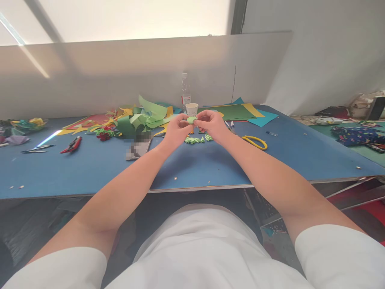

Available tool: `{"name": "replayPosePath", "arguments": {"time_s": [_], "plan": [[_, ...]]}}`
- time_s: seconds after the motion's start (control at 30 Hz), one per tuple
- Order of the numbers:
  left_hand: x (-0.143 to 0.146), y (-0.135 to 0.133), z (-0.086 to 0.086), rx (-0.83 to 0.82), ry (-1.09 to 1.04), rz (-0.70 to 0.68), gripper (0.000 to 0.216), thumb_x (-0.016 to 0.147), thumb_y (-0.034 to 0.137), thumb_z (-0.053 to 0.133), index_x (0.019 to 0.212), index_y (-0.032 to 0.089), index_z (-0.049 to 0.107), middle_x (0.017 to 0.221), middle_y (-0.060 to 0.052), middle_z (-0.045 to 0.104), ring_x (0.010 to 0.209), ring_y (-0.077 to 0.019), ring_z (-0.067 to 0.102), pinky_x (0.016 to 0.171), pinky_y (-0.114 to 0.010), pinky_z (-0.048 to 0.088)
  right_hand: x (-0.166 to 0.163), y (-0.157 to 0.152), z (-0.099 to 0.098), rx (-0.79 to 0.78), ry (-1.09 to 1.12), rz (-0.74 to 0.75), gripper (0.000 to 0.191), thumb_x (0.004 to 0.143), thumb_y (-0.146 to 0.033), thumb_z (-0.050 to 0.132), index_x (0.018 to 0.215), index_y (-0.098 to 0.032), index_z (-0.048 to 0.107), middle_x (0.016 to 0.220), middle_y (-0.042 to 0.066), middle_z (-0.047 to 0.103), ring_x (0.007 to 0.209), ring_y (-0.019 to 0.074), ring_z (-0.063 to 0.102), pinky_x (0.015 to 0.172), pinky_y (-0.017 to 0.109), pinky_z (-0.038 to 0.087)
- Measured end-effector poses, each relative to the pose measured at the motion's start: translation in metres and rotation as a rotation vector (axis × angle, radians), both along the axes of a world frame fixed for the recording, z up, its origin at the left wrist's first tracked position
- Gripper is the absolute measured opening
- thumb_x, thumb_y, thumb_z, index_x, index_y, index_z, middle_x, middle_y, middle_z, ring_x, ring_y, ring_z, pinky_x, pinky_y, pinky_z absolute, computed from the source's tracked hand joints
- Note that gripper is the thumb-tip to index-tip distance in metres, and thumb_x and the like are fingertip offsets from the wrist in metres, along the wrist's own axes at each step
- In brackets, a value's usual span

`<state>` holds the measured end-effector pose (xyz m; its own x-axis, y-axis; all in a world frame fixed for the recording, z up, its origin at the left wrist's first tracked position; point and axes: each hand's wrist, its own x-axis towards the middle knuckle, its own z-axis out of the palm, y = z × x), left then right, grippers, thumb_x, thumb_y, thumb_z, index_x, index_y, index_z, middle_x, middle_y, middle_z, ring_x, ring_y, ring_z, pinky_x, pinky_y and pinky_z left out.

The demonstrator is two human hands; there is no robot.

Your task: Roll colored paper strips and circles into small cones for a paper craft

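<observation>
Over the blue tabletop (90, 172), near the middle of its depth, we hold a light-green piece (191, 119) up between our two hands. Our left hand (178, 128) pinches it from one side with thumb and fingers, and our right hand (212, 123) grasps it from the other, so the fingertips of both nearly meet around it; its exact shape is too small for us to tell. Just below our hands, a cluster of small green bits (194, 140) lies on the table. Beyond the held piece we see a white paper cup (191, 107), upright, and behind it a clear bottle (185, 90) with a white cap, also upright. Left of our left hand, cut green paper (153, 110) lies in a curling heap, and near its front are a red-and-green bunch (104, 133) and a phone-like slab (140, 149), partly blurred. Farther left lie red-handled pliers (71, 145) and two slim dark tools (36, 149). Beside our right forearm rests a yellow looped handle (255, 143), whose other end we cannot make out. Behind that arm, dark green sheets (234, 112) overlap yellow and bright blue ones (267, 118), and a small clear tube (271, 133) lies to their right.
</observation>
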<state>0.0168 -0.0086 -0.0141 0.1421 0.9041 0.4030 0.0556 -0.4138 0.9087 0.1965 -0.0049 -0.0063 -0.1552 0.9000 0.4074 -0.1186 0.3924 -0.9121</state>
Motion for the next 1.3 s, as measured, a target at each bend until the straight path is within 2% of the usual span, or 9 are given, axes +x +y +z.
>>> {"name": "replayPosePath", "arguments": {"time_s": [0.13, 0.37, 0.57, 0.67, 0.77, 0.9, 1.0, 1.17, 1.3], "plan": [[0.0, 0.002, -0.001, 0.012, 0.015, 0.002, 0.032, 0.074, 0.037, 0.092, 0.091, 0.026, 0.068, 0.077, 0.0, 0.075, 0.079, -0.022, 0.072, 0.07, -0.035, 0.055, -0.001, 0.002, -0.002, 0.007, -0.002, -0.005, 0.051, 0.064, -0.048, 0.103, 0.093, -0.024, 0.069, 0.073, -0.002, 0.07, 0.059, 0.0122, 0.051, 0.056, 0.029, 0.044], [0.002, -0.001, 0.0, 0.057, 0.0, -0.045, 0.026, 0.079, 0.036, 0.088, 0.091, 0.025, 0.067, 0.081, -0.001, 0.077, 0.084, -0.0231, 0.075, 0.077, -0.037, 0.059, -0.004, -0.001, 0.0, 0.011, 0.023, -0.019, 0.053, 0.063, -0.05, 0.106, 0.091, -0.023, 0.069, 0.074, -0.001, 0.072, 0.059, 0.0121, 0.052, 0.055, 0.029, 0.044], [0.003, -0.002, 0.001, 0.043, -0.02, -0.024, 0.027, 0.075, 0.028, 0.086, 0.081, 0.024, 0.06, 0.078, -0.001, 0.072, 0.082, -0.0209, 0.072, 0.076, -0.035, 0.056, -0.008, -0.005, 0.001, -0.015, 0.0, -0.053, 0.05, 0.065, -0.048, 0.106, 0.088, -0.022, 0.071, 0.075, 0.001, 0.071, 0.062, 0.0135, 0.054, 0.056, 0.03, 0.047], [0.002, -0.002, 0.004, 0.029, -0.089, -0.078, 0.025, 0.073, 0.023, 0.083, 0.076, 0.023, 0.058, 0.073, 0.002, 0.068, 0.074, -0.0169, 0.067, 0.074, -0.033, 0.052, -0.005, -0.002, 0.0, 0.011, -0.001, -0.034, 0.052, 0.064, -0.05, 0.107, 0.09, -0.021, 0.072, 0.074, 0.0, 0.07, 0.062, 0.0134, 0.056, 0.055, 0.029, 0.046], [-0.001, -0.001, 0.009, -0.069, -0.195, -0.157, 0.026, 0.073, 0.019, 0.085, 0.072, 0.021, 0.059, 0.066, 0.003, 0.06, 0.066, -0.0123, 0.058, 0.069, -0.031, 0.047, 0.0, 0.001, 0.001, 0.06, -0.028, 0.001, 0.058, 0.062, -0.058, 0.106, 0.095, -0.023, 0.073, 0.077, -0.001, 0.07, 0.061, 0.0129, 0.055, 0.054, 0.029, 0.046], [-0.008, 0.002, 0.014, -0.261, -0.257, -0.368, 0.019, 0.075, 0.019, 0.086, 0.076, 0.019, 0.067, 0.076, -0.001, 0.066, 0.072, -0.0118, 0.064, 0.076, -0.03, 0.052, 0.005, 0.0, 0.006, 0.128, -0.083, 0.074, 0.06, 0.062, -0.069, 0.102, 0.086, -0.023, 0.072, 0.078, 0.002, 0.073, 0.065, 0.0152, 0.058, 0.059, 0.032, 0.051], [-0.01, 0.005, 0.014, -0.33, -0.271, -0.473, 0.014, 0.075, 0.014, 0.083, 0.075, 0.017, 0.07, 0.076, -0.001, 0.066, 0.072, -0.0113, 0.064, 0.074, -0.028, 0.054, 0.008, -0.001, 0.01, 0.159, -0.107, 0.082, 0.057, 0.064, -0.07, 0.101, 0.081, -0.022, 0.074, 0.076, 0.003, 0.074, 0.068, 0.0168, 0.06, 0.061, 0.033, 0.052], [-0.011, 0.008, 0.014, -0.384, -0.3, -0.512, 0.018, 0.076, 0.015, 0.084, 0.071, 0.018, 0.068, 0.072, 0.0, 0.064, 0.066, -0.0108, 0.06, 0.067, -0.028, 0.052, 0.011, 0.004, 0.01, 0.191, -0.107, 0.086, 0.053, 0.066, -0.065, 0.102, 0.081, -0.021, 0.076, 0.075, 0.002, 0.071, 0.065, 0.015, 0.057, 0.062, 0.033, 0.051], [-0.013, 0.01, 0.013, -0.391, -0.295, -0.527, 0.019, 0.076, 0.018, 0.085, 0.07, 0.019, 0.067, 0.071, -0.001, 0.063, 0.063, -0.0108, 0.059, 0.065, -0.029, 0.051, 0.013, 0.007, 0.009, 0.211, -0.144, 0.095, 0.044, 0.07, -0.054, 0.101, 0.086, -0.022, 0.076, 0.076, 0.0, 0.07, 0.064, 0.0149, 0.057, 0.063, 0.033, 0.051]]}}
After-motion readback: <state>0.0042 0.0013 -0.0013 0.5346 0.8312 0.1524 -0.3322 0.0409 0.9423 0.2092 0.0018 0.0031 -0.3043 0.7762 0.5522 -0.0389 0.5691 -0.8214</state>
